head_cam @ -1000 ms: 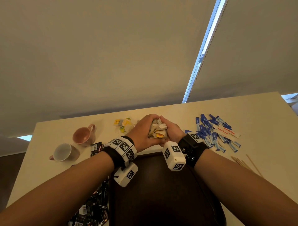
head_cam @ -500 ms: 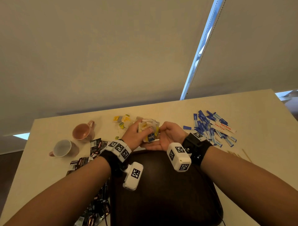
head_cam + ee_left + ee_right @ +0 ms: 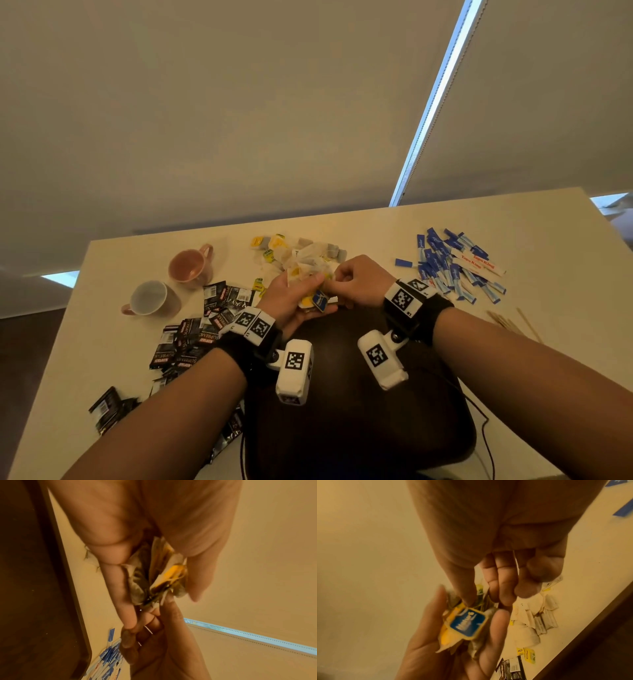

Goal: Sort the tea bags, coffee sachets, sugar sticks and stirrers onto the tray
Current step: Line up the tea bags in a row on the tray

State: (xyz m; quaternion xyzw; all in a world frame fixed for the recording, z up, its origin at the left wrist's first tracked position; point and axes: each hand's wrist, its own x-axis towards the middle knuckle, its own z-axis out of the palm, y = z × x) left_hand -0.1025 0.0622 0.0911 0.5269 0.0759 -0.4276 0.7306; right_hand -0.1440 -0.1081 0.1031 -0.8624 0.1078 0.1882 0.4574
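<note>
My left hand (image 3: 306, 297) grips a bunch of tea bags (image 3: 310, 278) just past the far rim of the dark brown tray (image 3: 346, 421). A blue and yellow tag (image 3: 467, 623) lies on top of the bunch in the palm. My right hand (image 3: 333, 280) has curled fingers, and its thumb and fingers pinch the near end of the tea bags (image 3: 159, 574). More tea bags (image 3: 301, 251) lie on the table behind the hands. Black coffee sachets (image 3: 191, 337) lie at the left, blue sugar sticks (image 3: 445, 267) at the right, wooden stirrers (image 3: 513, 322) at the far right.
A pink cup (image 3: 190, 265) and a white cup (image 3: 150, 298) stand at the left of the table (image 3: 565, 257). A black cable (image 3: 486, 431) runs by the tray's right edge. A blind covers the wall behind the table.
Both hands cupped the bunch over the pile; now they have drawn back toward the tray. The left hand alone holds the bunch and the right pinches at it.
</note>
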